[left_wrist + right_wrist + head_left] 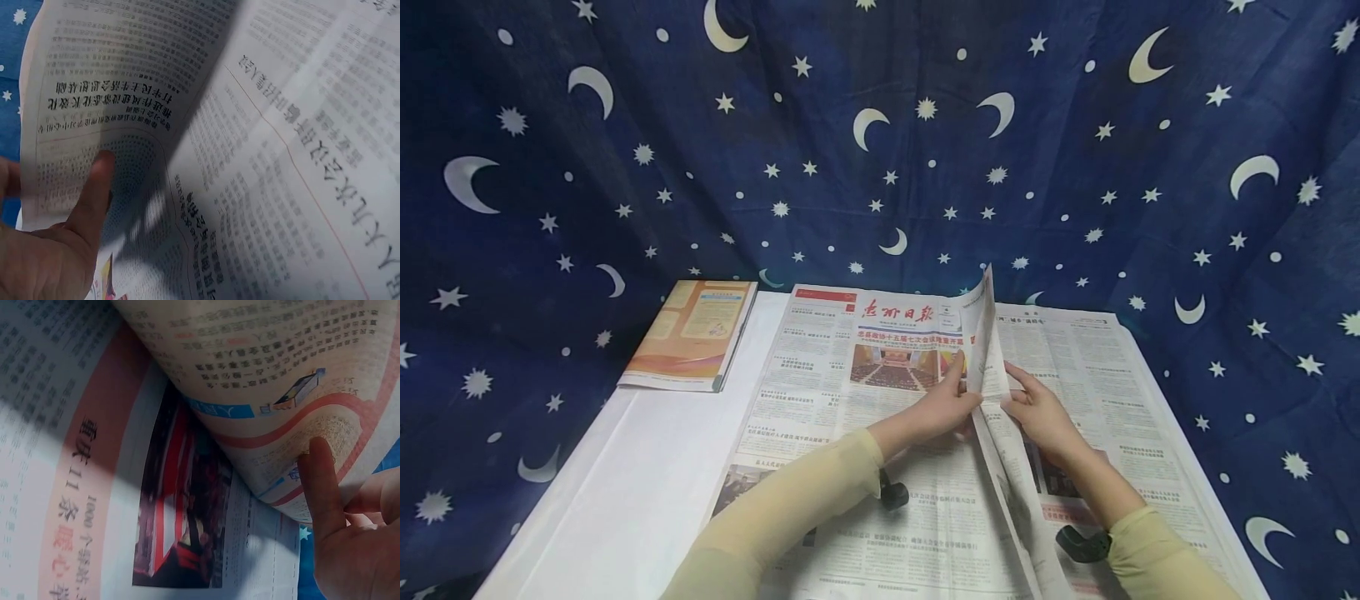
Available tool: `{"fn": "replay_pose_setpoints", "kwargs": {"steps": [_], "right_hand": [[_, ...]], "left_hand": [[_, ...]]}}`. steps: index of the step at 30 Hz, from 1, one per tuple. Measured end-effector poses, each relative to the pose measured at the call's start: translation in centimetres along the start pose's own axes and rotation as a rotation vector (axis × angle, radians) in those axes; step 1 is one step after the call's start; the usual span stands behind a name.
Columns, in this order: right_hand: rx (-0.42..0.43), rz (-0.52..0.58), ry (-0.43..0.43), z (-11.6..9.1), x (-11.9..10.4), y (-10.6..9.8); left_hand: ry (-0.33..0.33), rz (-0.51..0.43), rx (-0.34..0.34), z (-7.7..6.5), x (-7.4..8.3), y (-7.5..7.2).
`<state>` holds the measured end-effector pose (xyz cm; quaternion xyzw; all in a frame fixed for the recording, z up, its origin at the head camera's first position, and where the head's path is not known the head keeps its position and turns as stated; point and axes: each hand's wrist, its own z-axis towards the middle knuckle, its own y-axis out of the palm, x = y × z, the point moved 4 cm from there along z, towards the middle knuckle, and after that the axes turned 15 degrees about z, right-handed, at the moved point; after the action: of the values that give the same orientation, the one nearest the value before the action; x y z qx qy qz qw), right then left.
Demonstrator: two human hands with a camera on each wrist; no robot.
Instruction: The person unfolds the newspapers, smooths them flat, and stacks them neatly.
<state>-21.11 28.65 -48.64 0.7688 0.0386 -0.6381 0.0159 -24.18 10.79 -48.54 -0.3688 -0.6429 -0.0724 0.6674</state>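
Right of the frame's centre, fingers of the left hand (934, 412) and right hand (1043, 418) pinch the raised newspaper sheet (991, 358); light, even tension should prevent tearing.

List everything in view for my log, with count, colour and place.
Backdrop: one, dark blue with pale moons and stars, behind the table
Table: one, white, under the papers
Booklet: one, mostly orange, table's far left
Newspaper: one spread, off-white with coloured print, on the table
Raised page: sheet count unclear, off-white, upright mid-spread
Black pieces: two, black, at the wrists
Sleeves: two, pale yellow, forearms
Hands: two, bare, pinching the raised page
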Motion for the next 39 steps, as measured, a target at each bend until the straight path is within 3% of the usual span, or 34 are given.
{"fn": "replay_pose_setpoints", "kwargs": {"steps": [6,13,18,27,39], "right_hand": [[-0.001,-0.012,-0.017,0.0,-0.3,0.3],[0.014,-0.024,-0.008,0.2,-0.2,0.1],[-0.02,-0.009,-0.024,-0.1,-0.2,-0.5],[-0.067,-0.039,0.005,-1.3,-1.1,-2.1],[-0.071,-0.064,-0.025,-1.7,-1.6,-4.4]], "left_hand": [[0.025,0.171,0.05,-0.1,0.4,-0.4],[0.027,0.26,0.084,-0.3,0.1,-1.1],[0.032,0.318,0.093,-0.9,0.1,-2.1],[0.075,0.287,0.086,-2.3,0.7,-5.3],[0.109,0.191,0.058,-5.0,0.1,-10.5]]}}
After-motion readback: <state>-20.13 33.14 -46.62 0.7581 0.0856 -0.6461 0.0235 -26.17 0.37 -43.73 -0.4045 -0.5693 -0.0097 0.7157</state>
